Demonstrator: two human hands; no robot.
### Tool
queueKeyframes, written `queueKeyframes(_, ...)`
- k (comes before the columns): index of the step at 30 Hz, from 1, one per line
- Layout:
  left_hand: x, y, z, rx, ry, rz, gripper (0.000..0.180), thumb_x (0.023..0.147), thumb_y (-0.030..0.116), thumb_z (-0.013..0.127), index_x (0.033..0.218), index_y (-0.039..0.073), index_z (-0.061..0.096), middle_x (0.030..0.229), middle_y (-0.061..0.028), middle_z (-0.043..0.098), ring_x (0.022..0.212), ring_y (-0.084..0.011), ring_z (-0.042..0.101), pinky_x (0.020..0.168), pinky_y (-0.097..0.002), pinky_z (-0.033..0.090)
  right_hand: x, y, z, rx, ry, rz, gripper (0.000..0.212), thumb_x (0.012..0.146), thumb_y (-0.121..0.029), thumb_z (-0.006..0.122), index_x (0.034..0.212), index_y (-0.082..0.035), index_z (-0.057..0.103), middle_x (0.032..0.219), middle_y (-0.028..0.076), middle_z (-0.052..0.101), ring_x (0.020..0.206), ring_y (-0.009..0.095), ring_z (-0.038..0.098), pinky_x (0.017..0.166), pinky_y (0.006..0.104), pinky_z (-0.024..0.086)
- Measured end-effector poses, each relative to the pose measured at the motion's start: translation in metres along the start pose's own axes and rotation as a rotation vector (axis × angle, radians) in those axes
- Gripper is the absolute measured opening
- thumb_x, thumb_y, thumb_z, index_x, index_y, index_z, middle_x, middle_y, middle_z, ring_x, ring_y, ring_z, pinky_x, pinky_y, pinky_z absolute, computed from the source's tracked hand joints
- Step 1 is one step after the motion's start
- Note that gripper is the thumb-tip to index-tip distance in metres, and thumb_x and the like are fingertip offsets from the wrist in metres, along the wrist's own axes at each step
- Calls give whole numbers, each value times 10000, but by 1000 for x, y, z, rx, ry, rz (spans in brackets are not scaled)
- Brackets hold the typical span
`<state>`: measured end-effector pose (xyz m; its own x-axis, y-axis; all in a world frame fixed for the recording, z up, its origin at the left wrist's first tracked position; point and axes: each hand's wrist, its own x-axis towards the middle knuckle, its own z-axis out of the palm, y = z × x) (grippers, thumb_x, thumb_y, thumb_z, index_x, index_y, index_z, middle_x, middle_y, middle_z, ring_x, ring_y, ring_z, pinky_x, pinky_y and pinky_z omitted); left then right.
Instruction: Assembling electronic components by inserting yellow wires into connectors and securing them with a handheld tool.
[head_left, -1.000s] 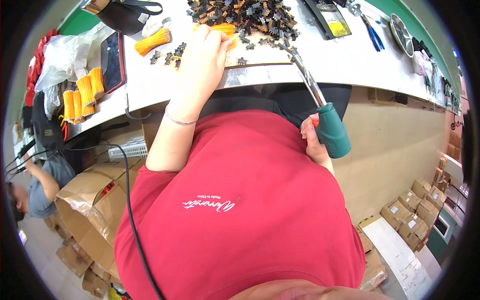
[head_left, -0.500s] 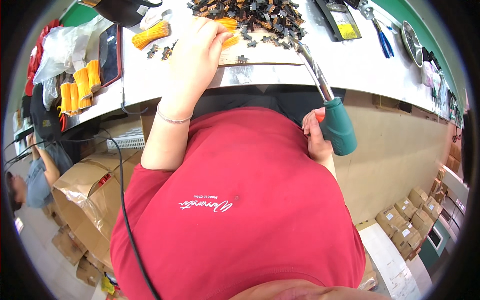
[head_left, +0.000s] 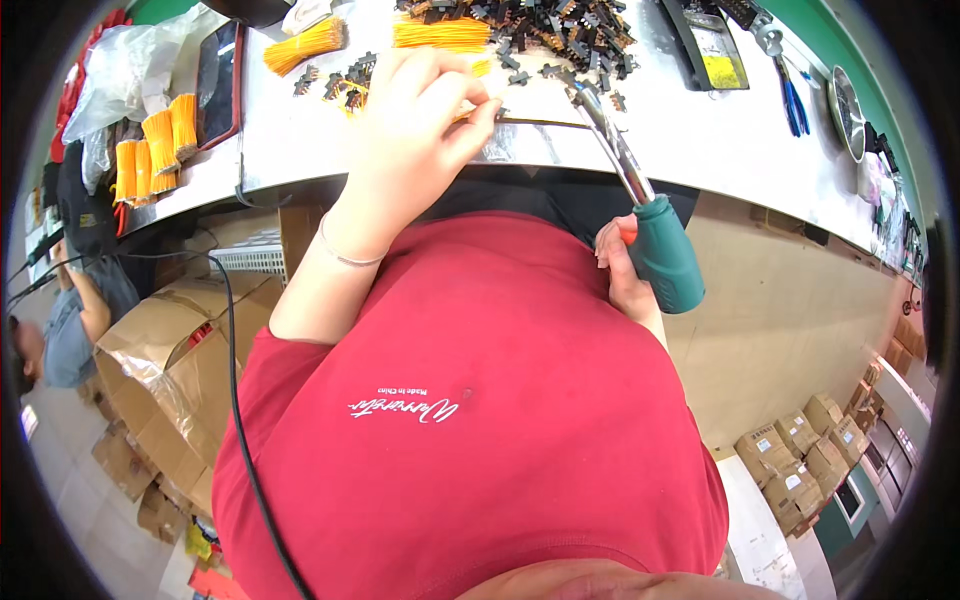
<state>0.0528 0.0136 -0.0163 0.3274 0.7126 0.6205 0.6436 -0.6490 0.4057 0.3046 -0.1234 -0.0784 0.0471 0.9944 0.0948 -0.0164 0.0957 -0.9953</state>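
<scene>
Head view: the right hand [head_left: 622,262] grips a green-handled soldering gun [head_left: 668,258] before the bench [head_left: 690,130]; the left hand [head_left: 418,130] pinches narrowly, apparently on an orange wire [head_left: 464,114] (mostly hidden by fingers). Beyond, a few black switches [head_left: 352,80] look wired; the switch heap [head_left: 575,32], cut off above, seems largely left to do.

Bright — fisheye-bent edges, black corners

On the tabletop [head_left: 700,135], yellow bundles [head_left: 305,46] lie left of the left hand [head_left: 425,125]; beyond it, black parts [head_left: 592,45], perhaps over a board.
</scene>
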Motion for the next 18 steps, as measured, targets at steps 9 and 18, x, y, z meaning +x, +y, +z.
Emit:
queueKeyframes(9,-1,-7,13,11,-85,96,161,723,70,731,764,84,577,817,-37,589,825,-231,564,715,-350,483,0,2,-8,44,56,-7,228,904,-63,629,1114,1,567,762,35,565,652,110,543,590,258,481)
queueKeyframes(18,-1,-2,12,31,-17,87,142,757,44,726,791,66,590,779,-47,582,742,-216,581,663,-331,471,-3,4,-7,-13,56,-12,219,886,-23,632,1097,-10,579,751,39,575,635,114,553,569,259,479)
